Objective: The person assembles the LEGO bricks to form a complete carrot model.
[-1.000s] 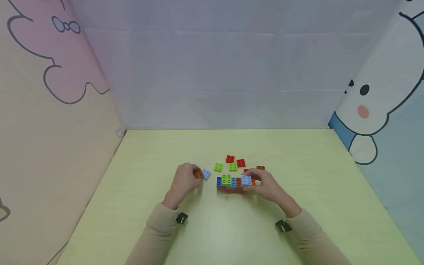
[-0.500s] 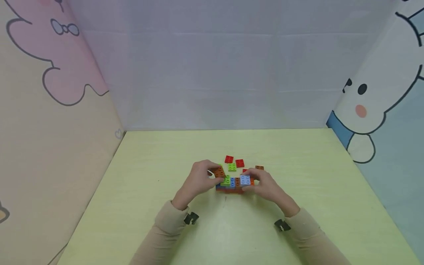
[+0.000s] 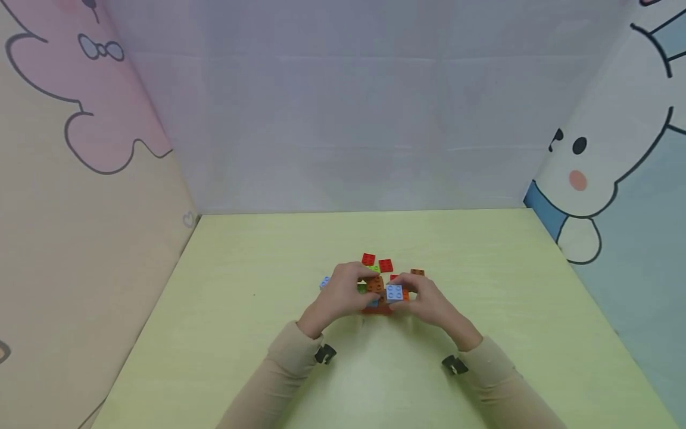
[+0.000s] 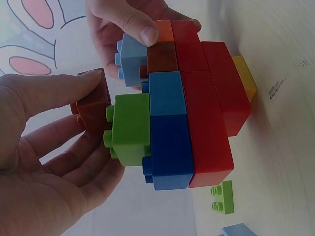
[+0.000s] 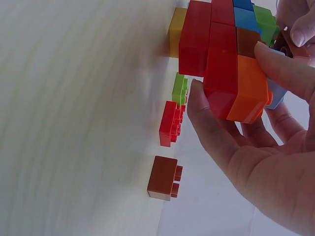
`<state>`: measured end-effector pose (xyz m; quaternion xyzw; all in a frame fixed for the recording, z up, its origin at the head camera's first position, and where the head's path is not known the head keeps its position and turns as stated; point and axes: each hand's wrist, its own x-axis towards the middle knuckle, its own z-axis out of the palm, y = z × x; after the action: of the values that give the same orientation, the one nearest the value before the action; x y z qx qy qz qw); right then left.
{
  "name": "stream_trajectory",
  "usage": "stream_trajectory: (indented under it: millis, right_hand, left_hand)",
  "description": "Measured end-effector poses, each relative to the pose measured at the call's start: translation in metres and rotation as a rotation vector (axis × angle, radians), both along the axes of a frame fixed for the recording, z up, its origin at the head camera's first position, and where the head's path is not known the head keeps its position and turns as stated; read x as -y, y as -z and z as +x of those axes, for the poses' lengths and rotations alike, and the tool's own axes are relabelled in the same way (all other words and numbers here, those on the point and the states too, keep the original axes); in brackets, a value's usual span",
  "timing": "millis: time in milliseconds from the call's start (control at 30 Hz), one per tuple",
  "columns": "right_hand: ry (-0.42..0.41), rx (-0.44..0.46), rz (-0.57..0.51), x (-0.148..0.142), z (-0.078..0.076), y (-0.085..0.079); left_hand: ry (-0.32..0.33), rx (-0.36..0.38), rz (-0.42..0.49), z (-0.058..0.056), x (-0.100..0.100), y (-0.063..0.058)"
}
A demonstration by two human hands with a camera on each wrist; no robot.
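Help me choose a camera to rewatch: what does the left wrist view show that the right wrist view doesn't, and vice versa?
Only the left wrist view: a loose light-blue brick cut off at the frame's edge and a dark mark on the table.

Only the right wrist view: a loose brown brick and at least one loose red brick.

Both: the left hand pinching another brown brick, the right hand gripping the brick stack, and a loose green brick, though perhaps not the same one.

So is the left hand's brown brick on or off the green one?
Off: the brown brick is tilted, studs on the green brick showing.
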<state>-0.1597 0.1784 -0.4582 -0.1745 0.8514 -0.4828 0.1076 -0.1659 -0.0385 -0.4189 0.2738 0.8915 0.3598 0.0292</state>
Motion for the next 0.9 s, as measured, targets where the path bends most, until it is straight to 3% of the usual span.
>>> stream_trajectory:
  millis: [333,900]
  right_hand:
    - [-0.002,-0.002,-0.001,0.000,-0.001,0.002]
    - [-0.019,-0.015,-0.021,0.001,-0.002,0.004]
  left_hand:
    - [0.004,0.068,-0.052,-0.003,-0.005,0.004]
    - [-0.016,0.081,-0.126,-0.003,-0.010,0.012]
